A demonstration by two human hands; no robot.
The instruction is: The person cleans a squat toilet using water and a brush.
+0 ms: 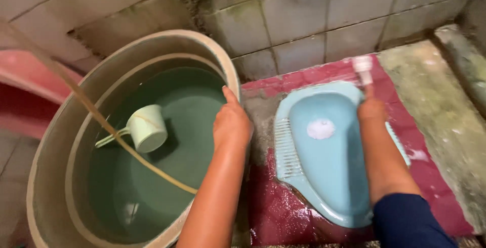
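Observation:
My left hand (231, 122) rests on the right rim of a large round water tub (53, 141), fingers together and holding nothing. A pale green dipper (144, 128) floats on the water inside. My right hand (371, 109) is shut on a white brush (363, 69), whose head sticks out above my fist, blurred, at the far end of a light blue squat toilet pan (324, 177). White foam (321, 128) lies in the middle of the pan.
A thin brownish hose (96, 114) runs from the upper left down into the tub. The pan sits in a wet red tiled floor (283, 212). Stained grey tiled walls (304, 10) stand behind. A rough concrete ledge (445, 121) lies at right, a red object (20, 96) at left.

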